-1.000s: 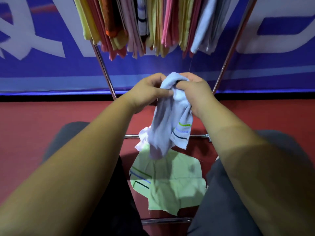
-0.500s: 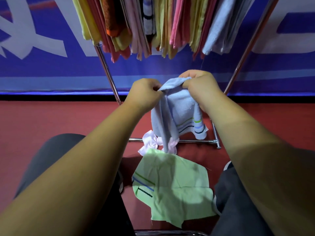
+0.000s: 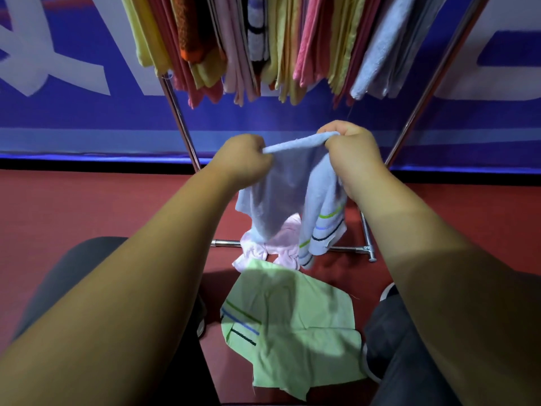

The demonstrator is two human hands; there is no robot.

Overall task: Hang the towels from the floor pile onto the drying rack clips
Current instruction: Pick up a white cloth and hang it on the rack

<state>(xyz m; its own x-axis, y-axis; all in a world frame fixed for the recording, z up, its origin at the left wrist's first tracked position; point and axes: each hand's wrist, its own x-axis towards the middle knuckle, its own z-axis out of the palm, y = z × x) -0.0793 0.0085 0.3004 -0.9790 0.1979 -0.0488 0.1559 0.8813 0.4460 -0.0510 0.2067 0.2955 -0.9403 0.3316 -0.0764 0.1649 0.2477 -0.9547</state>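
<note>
The light blue towel [image 3: 295, 189] hangs in the air in front of the person, its top edge stretched between both hands and its striped lower end dangling just above the rack's floor bar [image 3: 348, 249]. The left hand [image 3: 243, 159] pinches one upper corner with curled fingers, and the right hand [image 3: 351, 153] grips the other corner in a closed fist. Beneath the towel a crumpled pink towel [image 3: 275, 247] lies on the red floor [image 3: 102, 206], touching the bar, and a green towel [image 3: 292, 326] with coloured stripes lies spread nearer the person, its far edge overlapping the pink one. Above, many hung towels [image 3: 263, 42] in yellow, pink, orange and pale blue crowd the drying rack [image 3: 181, 124]; its clips are probably hidden above the picture's top edge. A blue banner [image 3: 73, 118] stands behind.
</note>
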